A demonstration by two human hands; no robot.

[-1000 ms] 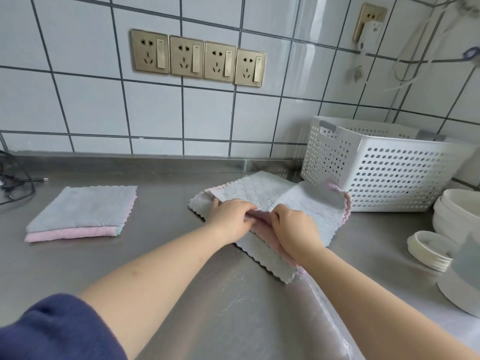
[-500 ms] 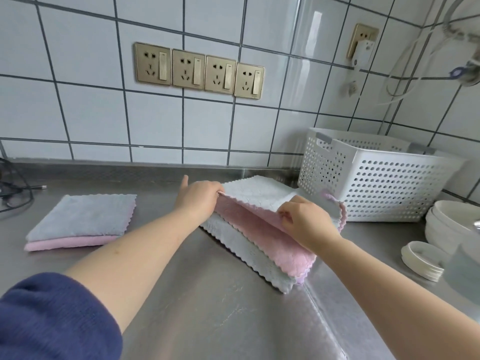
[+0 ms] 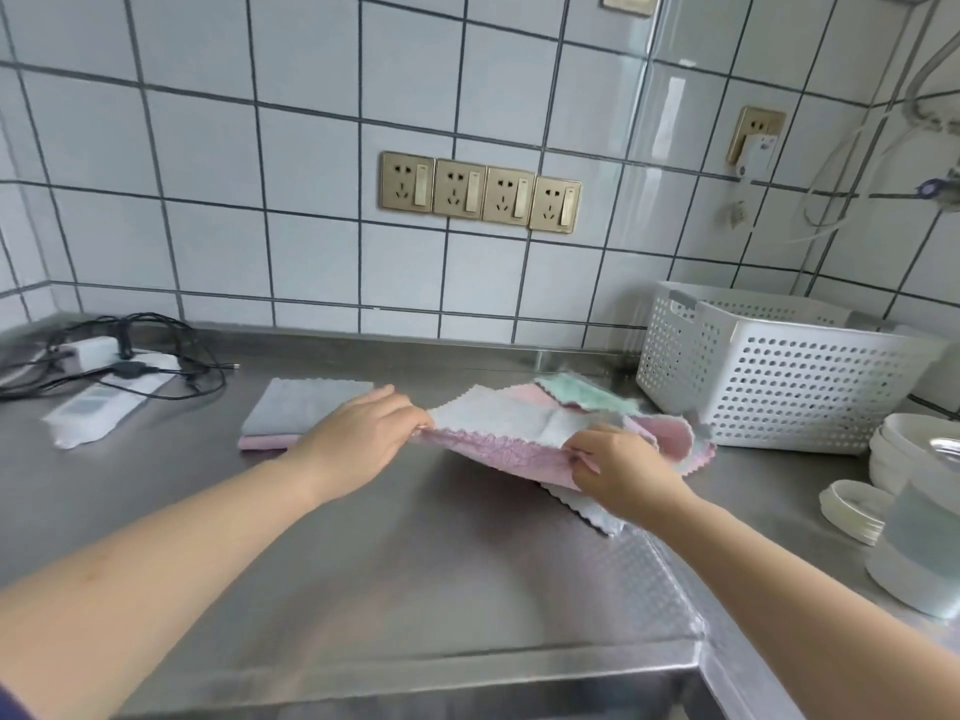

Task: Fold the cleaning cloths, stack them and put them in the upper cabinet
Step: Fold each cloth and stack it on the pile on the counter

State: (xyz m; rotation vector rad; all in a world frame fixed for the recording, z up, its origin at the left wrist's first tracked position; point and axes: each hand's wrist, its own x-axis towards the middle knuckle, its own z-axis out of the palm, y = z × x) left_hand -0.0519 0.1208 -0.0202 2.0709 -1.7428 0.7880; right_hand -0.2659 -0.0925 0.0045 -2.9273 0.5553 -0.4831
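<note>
pink-and-grey cloth [image 3: 498, 449] lifted over loose cloths [image 3: 587, 402]; folded stack [image 3: 296, 415] left.

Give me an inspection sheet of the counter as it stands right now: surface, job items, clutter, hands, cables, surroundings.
Surface: steel counter, dry as far as visible.
Job's things: folded cloths, grey over pink, stacked at left; pink-and-white cloth lifted by its near edge; green cloth and grey cloth under it, unfolded.
Clutter: white basket at right; bowls, small lids and a white container at far right.
Hands: left hand and right hand each pinch the pink-and-white cloth's edge.
Cables: black cables with a white adapter, back left.
Surroundings: tiled wall, four sockets; upper cabinet not in view.
</note>
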